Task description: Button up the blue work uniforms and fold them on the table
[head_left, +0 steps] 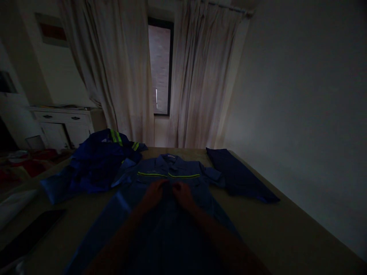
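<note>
A blue work coverall (169, 244) with a collar and yellow-green stripes across the chest lies spread out, front up, reaching towards me. Over its middle, just below the chest stripes, both hands meet at the front opening. My left hand (155, 193) has its fingers bent and pinched on the cloth at the left edge of the opening. Close beside it, a small gap apart, my right hand (182, 194) is curled on the right edge. The picture is dark, so the fingertips and any fastener between them are hard to make out.
A heap of bright blue clothing (94, 164) with yellow-green stripes lies at the left. Folded dark blue cloth (237, 173) rests at the right, near the wall (295, 114). A flat dark object (33, 233) is at lower left. Behind stand curtains (123, 68) and a white cabinet (69, 122).
</note>
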Demonstrator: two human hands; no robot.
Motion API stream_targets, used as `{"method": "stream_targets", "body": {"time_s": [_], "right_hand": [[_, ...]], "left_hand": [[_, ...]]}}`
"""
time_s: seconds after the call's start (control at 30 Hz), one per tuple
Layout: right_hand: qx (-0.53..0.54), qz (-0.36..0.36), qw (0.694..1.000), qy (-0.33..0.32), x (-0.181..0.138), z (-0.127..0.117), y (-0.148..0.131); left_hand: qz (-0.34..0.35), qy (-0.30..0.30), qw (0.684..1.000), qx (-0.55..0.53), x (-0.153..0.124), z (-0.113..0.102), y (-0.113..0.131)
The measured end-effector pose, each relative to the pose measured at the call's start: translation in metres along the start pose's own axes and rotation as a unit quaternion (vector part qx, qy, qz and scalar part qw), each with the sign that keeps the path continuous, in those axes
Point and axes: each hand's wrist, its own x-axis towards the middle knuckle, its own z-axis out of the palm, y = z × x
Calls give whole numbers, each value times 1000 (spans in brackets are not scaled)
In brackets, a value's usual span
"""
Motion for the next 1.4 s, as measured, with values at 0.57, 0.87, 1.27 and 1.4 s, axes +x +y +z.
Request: {"method": "stream_targets", "body": {"time_s": [0.57,0.87,1.27,1.4], "right_hand": [[68,-28,997,29,-9,-9,-2],[-1,-84,996,35,-14,-4,-1],[-40,-96,995,5,-13,-3,-1],[-79,-115,990,5,-16,-3,-4]], "left_hand": [[86,114,989,-40,-10,13,8],[138,138,980,-44,-13,20,6],[82,91,993,-1,-17,18,13],[74,81,994,3,-17,19,15]]}}
